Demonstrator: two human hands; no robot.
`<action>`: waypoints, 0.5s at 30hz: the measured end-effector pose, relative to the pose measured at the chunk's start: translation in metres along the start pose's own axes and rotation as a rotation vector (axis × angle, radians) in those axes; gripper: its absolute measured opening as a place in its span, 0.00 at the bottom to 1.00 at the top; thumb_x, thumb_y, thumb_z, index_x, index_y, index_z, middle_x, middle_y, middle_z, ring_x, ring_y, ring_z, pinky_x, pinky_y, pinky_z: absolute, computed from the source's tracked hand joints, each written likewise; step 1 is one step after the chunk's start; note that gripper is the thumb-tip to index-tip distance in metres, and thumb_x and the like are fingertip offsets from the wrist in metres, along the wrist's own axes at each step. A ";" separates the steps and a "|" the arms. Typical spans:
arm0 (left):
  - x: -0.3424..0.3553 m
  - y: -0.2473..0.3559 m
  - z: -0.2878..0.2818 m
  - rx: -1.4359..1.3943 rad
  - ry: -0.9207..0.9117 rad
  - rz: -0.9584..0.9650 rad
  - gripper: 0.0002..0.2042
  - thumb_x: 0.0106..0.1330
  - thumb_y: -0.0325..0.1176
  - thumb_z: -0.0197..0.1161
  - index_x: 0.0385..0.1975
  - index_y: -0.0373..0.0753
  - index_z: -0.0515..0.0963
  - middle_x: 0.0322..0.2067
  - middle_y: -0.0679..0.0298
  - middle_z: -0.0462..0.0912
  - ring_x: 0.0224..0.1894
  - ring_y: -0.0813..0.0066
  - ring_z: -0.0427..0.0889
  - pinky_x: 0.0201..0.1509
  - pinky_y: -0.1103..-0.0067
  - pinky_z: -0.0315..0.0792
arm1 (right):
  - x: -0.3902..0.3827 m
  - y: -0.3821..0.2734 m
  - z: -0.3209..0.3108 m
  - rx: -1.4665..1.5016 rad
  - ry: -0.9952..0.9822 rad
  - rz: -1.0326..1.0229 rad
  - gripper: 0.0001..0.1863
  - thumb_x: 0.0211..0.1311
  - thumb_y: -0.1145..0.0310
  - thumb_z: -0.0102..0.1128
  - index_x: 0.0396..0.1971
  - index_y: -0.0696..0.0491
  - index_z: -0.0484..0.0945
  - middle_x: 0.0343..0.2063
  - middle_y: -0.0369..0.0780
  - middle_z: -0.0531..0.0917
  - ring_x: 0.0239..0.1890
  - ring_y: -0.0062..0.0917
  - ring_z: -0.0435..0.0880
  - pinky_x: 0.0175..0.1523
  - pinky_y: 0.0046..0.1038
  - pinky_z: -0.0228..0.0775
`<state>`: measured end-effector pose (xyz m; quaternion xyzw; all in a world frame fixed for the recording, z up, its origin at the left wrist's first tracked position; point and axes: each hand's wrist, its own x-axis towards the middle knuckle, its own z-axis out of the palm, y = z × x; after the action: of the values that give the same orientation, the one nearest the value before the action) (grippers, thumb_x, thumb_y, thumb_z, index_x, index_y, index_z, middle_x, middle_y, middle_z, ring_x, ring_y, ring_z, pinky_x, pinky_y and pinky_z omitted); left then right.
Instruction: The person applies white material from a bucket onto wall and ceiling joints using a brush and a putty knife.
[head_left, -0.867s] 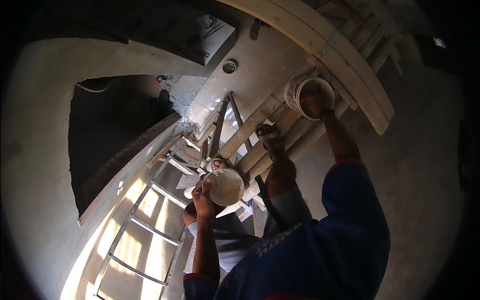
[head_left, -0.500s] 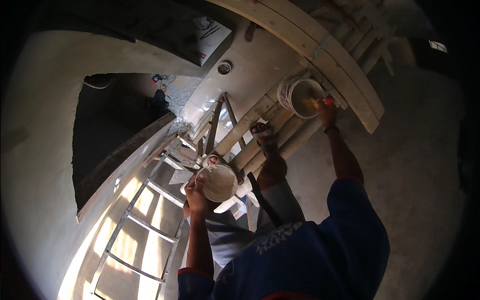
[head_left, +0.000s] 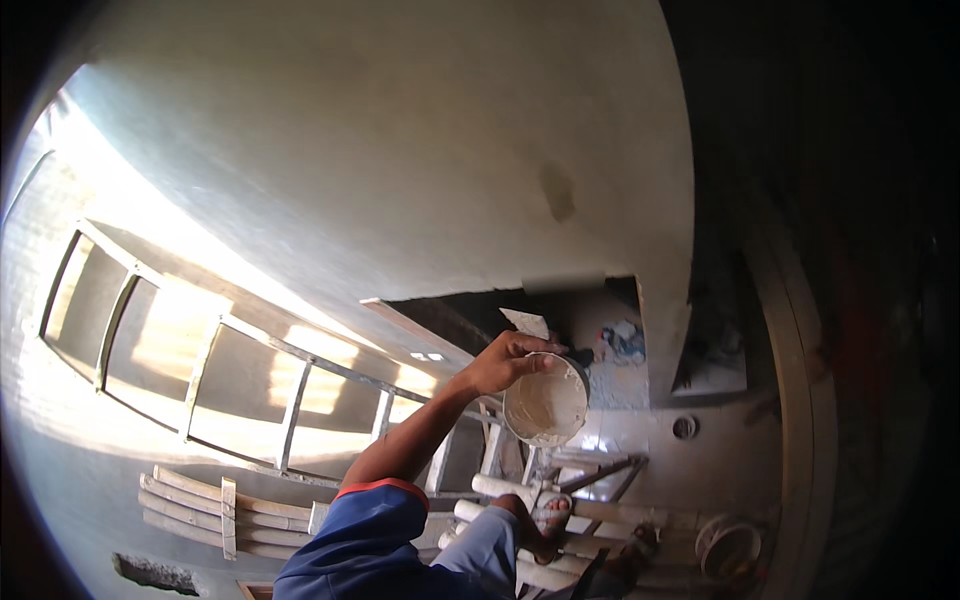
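My left hand [head_left: 508,362] grips the rim of a round, pale bowl [head_left: 546,402] smeared inside with plaster, thumb over the edge. A flat, pale blade-like piece [head_left: 525,322] shows just beyond the fingers; whether the hand also holds it, I cannot tell. The bowl hangs above bamboo poles, tipped so that its inside faces me. My right hand is out of sight. A white bucket [head_left: 712,548] stands on the poles at the lower right.
A bare plastered wall [head_left: 420,150] fills the upper middle, with a dark, rough-edged opening [head_left: 585,308]. A metal ladder [head_left: 290,410] slants along the left. Bamboo poles [head_left: 590,575] bear my feet. A small tub [head_left: 685,427] sits on the tiles below, and a curved plank [head_left: 800,400] runs at right.
The view has swung left toward the wall. My left arm has stretched out with the bowl. My right hand, previously at the bucket with something red, has gone out of view.
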<state>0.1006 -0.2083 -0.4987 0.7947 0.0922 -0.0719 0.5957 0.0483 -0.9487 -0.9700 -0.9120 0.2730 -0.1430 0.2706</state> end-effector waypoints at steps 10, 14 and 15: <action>-0.030 0.319 -0.239 0.167 -0.071 0.419 0.20 0.61 0.41 0.66 0.47 0.31 0.82 0.50 0.56 0.81 0.56 0.65 0.77 0.64 0.71 0.65 | 0.019 -0.499 -0.219 1.481 -0.016 0.553 0.08 0.59 0.69 0.56 0.21 0.51 0.72 0.17 0.35 0.72 0.17 0.20 0.64 0.25 0.24 0.58; -0.045 0.457 -0.316 0.093 -0.178 0.545 0.15 0.58 0.36 0.69 0.39 0.32 0.84 0.46 0.54 0.82 0.49 0.67 0.80 0.56 0.72 0.70 | 0.033 -0.646 -0.249 1.643 -0.128 0.021 0.18 0.62 0.51 0.57 0.32 0.53 0.78 0.22 0.36 0.77 0.17 0.21 0.70 0.21 0.21 0.61; -0.048 0.484 -0.341 0.083 -0.185 0.529 0.15 0.57 0.37 0.70 0.39 0.31 0.84 0.45 0.54 0.83 0.47 0.67 0.81 0.55 0.72 0.71 | 0.035 -0.685 -0.262 1.636 -0.102 -0.225 0.19 0.64 0.51 0.56 0.40 0.52 0.77 0.28 0.38 0.78 0.21 0.23 0.72 0.25 0.24 0.65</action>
<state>0.1673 -0.0157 0.0593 0.8049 -0.1763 0.0101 0.5666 0.2582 -0.5951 -0.3615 -0.4544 -0.0227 -0.2810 0.8450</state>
